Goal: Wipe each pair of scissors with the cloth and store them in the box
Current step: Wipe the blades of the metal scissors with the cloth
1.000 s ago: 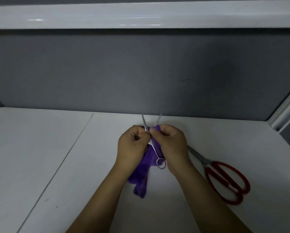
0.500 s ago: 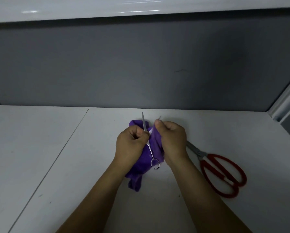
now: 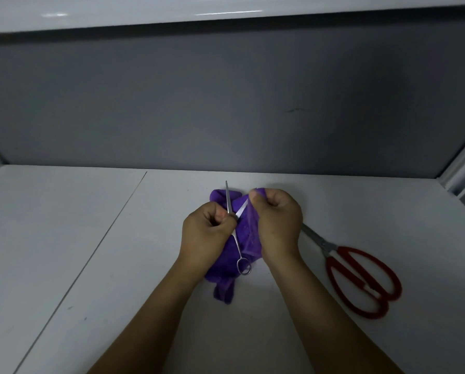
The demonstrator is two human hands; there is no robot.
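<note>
Over the white tabletop [image 3: 91, 238], your left hand [image 3: 204, 233] is gripping the slim steel scissors [image 3: 236, 242] near the pivot and your right hand [image 3: 277, 225] is pinching purple cloth [image 3: 249, 236] round one splayed blade, risking a pricked finger if it slips

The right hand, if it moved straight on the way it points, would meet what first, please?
Probably the grey wall: the right hand, pinching the cloth, points away over bare table; depth is unclear.
</note>
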